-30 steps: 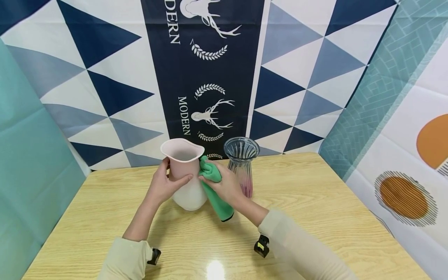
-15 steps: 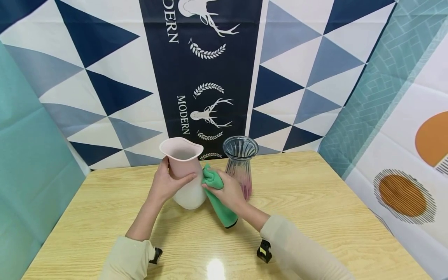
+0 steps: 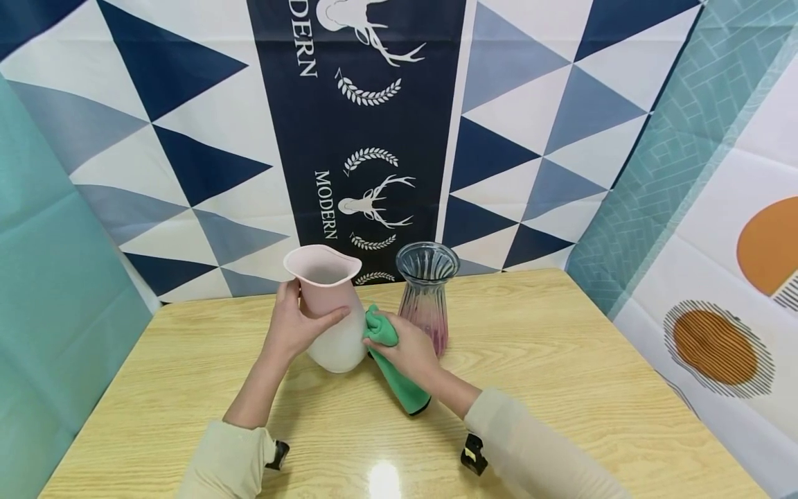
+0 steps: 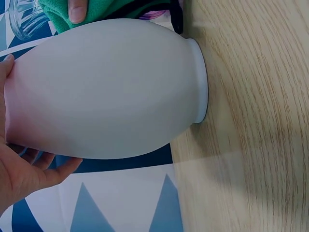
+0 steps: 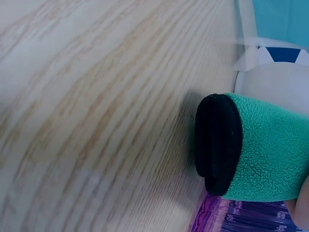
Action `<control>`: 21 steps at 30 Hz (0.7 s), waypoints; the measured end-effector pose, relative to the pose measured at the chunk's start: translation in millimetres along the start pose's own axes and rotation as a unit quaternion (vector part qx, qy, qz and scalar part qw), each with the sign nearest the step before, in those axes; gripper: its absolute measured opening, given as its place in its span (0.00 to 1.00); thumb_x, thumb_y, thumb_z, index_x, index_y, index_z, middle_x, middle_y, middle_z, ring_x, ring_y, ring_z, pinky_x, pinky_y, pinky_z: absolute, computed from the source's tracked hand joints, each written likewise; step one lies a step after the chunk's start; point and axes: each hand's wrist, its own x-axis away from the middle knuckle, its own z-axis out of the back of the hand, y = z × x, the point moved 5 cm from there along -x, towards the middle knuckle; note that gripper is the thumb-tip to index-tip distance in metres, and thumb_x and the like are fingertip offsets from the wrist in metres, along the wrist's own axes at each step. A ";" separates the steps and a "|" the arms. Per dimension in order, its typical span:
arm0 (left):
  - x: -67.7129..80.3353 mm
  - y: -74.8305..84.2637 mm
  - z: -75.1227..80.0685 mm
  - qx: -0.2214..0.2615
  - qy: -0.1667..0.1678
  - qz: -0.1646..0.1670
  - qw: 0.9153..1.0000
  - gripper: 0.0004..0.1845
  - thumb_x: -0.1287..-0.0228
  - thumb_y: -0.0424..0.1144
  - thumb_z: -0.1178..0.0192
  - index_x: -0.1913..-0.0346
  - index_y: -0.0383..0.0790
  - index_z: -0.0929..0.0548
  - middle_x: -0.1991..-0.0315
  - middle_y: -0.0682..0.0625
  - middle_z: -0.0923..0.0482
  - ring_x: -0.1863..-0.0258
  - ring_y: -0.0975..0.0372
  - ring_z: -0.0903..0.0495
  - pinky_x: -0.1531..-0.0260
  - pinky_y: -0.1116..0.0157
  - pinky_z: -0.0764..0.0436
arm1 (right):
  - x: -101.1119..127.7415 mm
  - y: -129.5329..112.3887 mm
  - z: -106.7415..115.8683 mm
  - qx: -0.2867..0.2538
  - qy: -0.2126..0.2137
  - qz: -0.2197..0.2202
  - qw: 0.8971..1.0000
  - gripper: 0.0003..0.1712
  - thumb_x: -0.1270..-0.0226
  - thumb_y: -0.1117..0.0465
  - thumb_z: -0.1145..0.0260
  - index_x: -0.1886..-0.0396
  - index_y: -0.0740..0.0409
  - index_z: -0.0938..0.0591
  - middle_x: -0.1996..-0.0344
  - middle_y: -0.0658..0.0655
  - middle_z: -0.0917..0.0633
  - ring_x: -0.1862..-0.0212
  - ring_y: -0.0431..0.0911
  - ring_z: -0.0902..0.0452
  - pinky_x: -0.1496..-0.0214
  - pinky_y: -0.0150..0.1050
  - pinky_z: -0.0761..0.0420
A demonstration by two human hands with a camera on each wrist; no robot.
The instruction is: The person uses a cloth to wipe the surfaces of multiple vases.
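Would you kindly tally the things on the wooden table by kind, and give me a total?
Vases: 2, the pink and white vase gripped by the left hand and the ribbed glass vase beside it.
Cloths: 1, the green cloth that the right hand holds against the pink and white vase.
Total: 3 things on the table.
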 end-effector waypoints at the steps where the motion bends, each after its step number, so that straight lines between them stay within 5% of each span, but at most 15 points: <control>1: 0.0 0.0 -0.1 0.001 0.001 -0.002 1.000 0.52 0.59 0.52 0.25 0.31 0.48 0.43 0.37 0.44 0.39 0.37 0.53 0.36 0.38 0.48 0.33 | 0.6 0.1 -0.3 0.008 0.000 0.003 1.000 0.31 0.44 0.41 0.33 0.41 0.45 0.25 0.51 0.53 0.16 0.54 0.48 0.18 0.58 0.45 0.19; 15: 1.3 0.3 -0.1 0.003 0.000 0.003 1.000 0.51 0.58 0.52 0.25 0.32 0.48 0.43 0.39 0.45 0.37 0.39 0.54 0.34 0.39 0.47 0.32 | 4.5 -2.0 -2.1 0.053 -0.011 -0.007 0.999 0.31 0.44 0.41 0.33 0.41 0.45 0.25 0.52 0.54 0.16 0.56 0.48 0.18 0.63 0.46 0.19; 21: 2.0 -0.5 0.9 0.009 -0.003 0.008 1.000 0.50 0.58 0.52 0.25 0.32 0.48 0.42 0.39 0.46 0.36 0.39 0.54 0.34 0.39 0.47 0.32 | 5.6 -1.4 0.3 0.029 -0.008 -0.009 0.999 0.33 0.45 0.40 0.33 0.40 0.44 0.25 0.50 0.53 0.16 0.54 0.48 0.18 0.60 0.46 0.19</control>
